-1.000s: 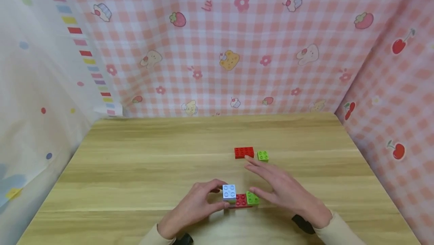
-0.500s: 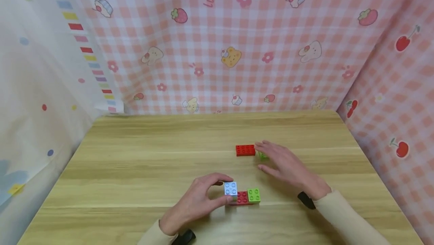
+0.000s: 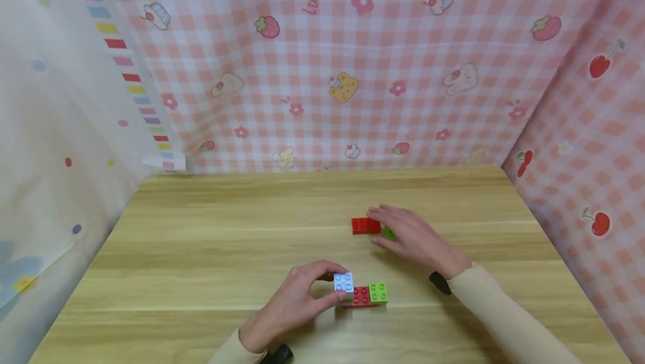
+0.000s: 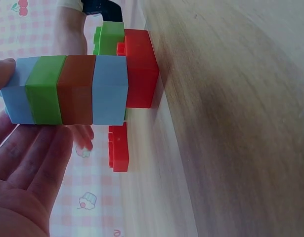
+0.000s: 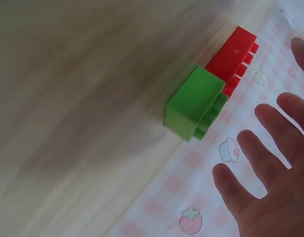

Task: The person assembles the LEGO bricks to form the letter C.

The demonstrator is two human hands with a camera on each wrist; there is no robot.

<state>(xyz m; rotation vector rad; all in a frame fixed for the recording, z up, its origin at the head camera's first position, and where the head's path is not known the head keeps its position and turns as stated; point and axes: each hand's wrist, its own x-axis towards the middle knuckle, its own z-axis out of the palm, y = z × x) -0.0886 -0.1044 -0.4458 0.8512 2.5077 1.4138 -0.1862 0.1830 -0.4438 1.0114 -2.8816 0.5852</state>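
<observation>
My left hand (image 3: 297,299) grips a short tower of toy building bricks (image 4: 75,91) between thumb and fingers. From the top, the tower runs light blue, green, orange-brown and light blue. It stands on one end of a red base brick (image 3: 360,296). On that brick's other end sits a green brick (image 3: 378,292), with bare red studs between. Farther back, my right hand (image 3: 415,238) hovers with spread fingers over a loose green brick (image 5: 196,94), partly hiding it. Beside that lies a loose red brick (image 5: 233,54). In the right wrist view, the fingers are apart from both.
The wooden table (image 3: 227,229) carries all the bricks. A pink checked cloth (image 3: 312,73) hangs along its back edge, with another cloth (image 3: 594,185) at the right and a pale dotted one (image 3: 60,129) at the left.
My right hand has left the green brick on the base and moved back over the loose bricks, then slightly left. My left hand keeps its grip on the tower.
</observation>
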